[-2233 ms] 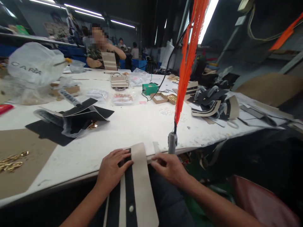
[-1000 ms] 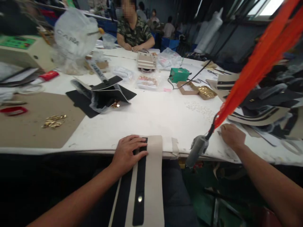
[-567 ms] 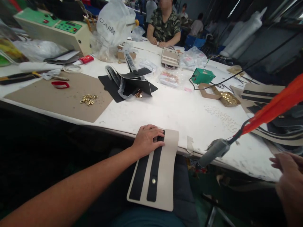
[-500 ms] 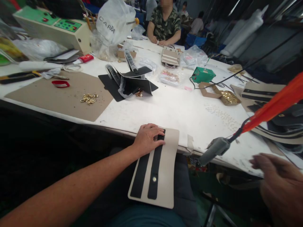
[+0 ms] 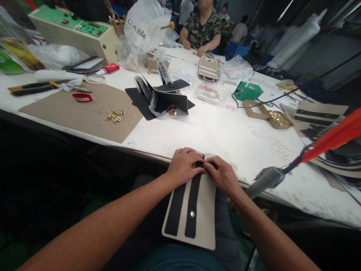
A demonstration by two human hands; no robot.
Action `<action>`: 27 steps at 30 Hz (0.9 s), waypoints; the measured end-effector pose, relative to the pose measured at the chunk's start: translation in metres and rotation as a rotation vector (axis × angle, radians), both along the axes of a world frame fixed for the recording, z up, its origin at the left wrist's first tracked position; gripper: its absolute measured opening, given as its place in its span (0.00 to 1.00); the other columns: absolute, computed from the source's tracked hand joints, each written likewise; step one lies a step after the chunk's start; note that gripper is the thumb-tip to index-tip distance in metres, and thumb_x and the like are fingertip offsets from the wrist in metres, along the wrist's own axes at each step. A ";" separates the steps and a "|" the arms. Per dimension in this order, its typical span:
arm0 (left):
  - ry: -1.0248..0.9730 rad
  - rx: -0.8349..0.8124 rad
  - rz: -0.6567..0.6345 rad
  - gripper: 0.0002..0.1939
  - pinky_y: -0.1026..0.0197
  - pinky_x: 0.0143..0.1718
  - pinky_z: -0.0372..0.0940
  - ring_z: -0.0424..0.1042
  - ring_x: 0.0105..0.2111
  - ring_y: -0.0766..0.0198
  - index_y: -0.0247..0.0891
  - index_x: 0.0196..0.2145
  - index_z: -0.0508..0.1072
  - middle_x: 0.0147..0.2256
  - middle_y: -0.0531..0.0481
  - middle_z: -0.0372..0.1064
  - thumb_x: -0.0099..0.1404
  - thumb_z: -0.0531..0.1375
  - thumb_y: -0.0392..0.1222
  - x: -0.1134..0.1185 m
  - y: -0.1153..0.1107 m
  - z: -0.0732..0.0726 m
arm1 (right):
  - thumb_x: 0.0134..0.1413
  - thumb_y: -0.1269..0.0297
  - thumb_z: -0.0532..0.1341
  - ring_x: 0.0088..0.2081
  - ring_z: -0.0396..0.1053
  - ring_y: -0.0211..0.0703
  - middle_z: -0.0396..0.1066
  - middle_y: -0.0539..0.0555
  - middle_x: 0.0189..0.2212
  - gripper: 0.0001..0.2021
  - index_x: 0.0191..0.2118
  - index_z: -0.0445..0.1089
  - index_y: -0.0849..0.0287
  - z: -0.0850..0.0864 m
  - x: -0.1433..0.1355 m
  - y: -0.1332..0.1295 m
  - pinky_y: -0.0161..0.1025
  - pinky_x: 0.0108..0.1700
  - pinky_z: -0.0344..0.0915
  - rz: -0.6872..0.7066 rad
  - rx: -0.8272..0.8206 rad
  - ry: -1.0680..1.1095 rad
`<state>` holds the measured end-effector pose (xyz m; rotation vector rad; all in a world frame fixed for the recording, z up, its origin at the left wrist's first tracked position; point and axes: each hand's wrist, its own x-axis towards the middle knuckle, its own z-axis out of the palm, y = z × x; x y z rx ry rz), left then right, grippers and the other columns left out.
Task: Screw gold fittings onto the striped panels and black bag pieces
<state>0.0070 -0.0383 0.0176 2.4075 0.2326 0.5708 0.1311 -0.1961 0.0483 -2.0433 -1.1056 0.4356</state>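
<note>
A beige panel (image 5: 207,210) with two black straps lies across my lap, its far end resting against the table edge. One strap (image 5: 194,192) carries a round metal stud (image 5: 192,213) near its lower end. My left hand (image 5: 184,165) is closed on the panel's far end, thumb and fingers on either side of that strap. Just right of its fingertips, my right hand (image 5: 222,174) pinches at the top of the strap. Anything between the right fingertips is too small or hidden to make out.
Close on the right hangs a grey tool (image 5: 266,178) with an orange wrapping (image 5: 332,137). The white table (image 5: 180,131) bears gold links (image 5: 113,116), a black folded piece (image 5: 169,99), scattered small parts (image 5: 270,141) and a box of gold pieces (image 5: 279,118). A person (image 5: 202,28) sits opposite.
My right hand has come in from the far right to the strap's top beside my left fingers. My left hand keeps its hold on the panel. The whole view has shifted slightly.
</note>
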 end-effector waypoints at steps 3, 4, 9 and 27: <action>0.003 0.006 0.009 0.17 0.45 0.58 0.60 0.72 0.57 0.53 0.47 0.48 0.79 0.52 0.56 0.81 0.62 0.73 0.48 -0.001 0.000 -0.001 | 0.66 0.57 0.59 0.45 0.71 0.49 0.75 0.51 0.40 0.09 0.39 0.76 0.52 -0.003 -0.001 0.002 0.44 0.50 0.64 0.014 -0.011 -0.007; 0.007 0.009 0.011 0.17 0.45 0.58 0.60 0.71 0.57 0.53 0.47 0.48 0.79 0.52 0.55 0.81 0.63 0.73 0.48 -0.001 0.000 0.000 | 0.67 0.57 0.59 0.45 0.71 0.49 0.75 0.51 0.40 0.09 0.39 0.76 0.52 -0.004 -0.001 0.002 0.44 0.50 0.63 0.017 -0.015 -0.006; 0.019 0.001 0.004 0.16 0.44 0.58 0.60 0.71 0.58 0.52 0.47 0.48 0.78 0.53 0.54 0.81 0.64 0.72 0.48 0.001 0.000 0.000 | 0.66 0.57 0.60 0.44 0.72 0.50 0.75 0.51 0.39 0.09 0.39 0.77 0.51 -0.006 -0.001 0.003 0.45 0.50 0.63 0.017 -0.050 0.002; 0.022 0.012 0.015 0.19 0.45 0.58 0.59 0.71 0.58 0.52 0.47 0.49 0.79 0.51 0.53 0.81 0.62 0.73 0.49 0.002 0.000 0.000 | 0.57 0.59 0.64 0.30 0.71 0.44 0.75 0.47 0.28 0.05 0.37 0.74 0.53 -0.001 0.008 0.014 0.40 0.34 0.62 -0.083 -0.152 0.109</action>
